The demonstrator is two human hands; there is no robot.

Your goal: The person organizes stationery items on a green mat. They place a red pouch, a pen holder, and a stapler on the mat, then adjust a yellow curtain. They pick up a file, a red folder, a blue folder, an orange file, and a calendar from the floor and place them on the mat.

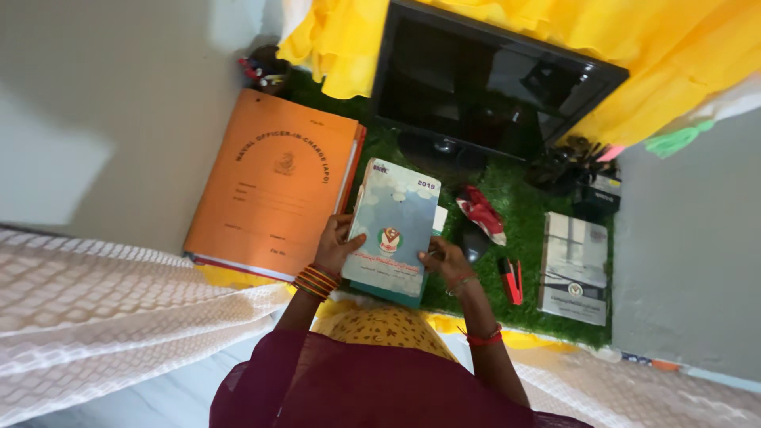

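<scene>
A light blue-green diary (394,230) with a cloud-patterned cover is held above a desk covered in green artificial turf (523,214). My left hand (337,244), with orange and green bangles at the wrist, grips the book's lower left edge, thumb on the cover. My right hand (445,260), a red thread at its wrist, holds the lower right corner. The book is closed and tilted slightly to the right.
A large orange file folder (273,182) lies left of the book. A dark monitor (487,83) stands behind, before yellow cloth (674,47). A red-and-white wrapper (482,212), a red stapler (511,279), a dark mouse (474,246) and a grey booklet (575,268) lie to the right.
</scene>
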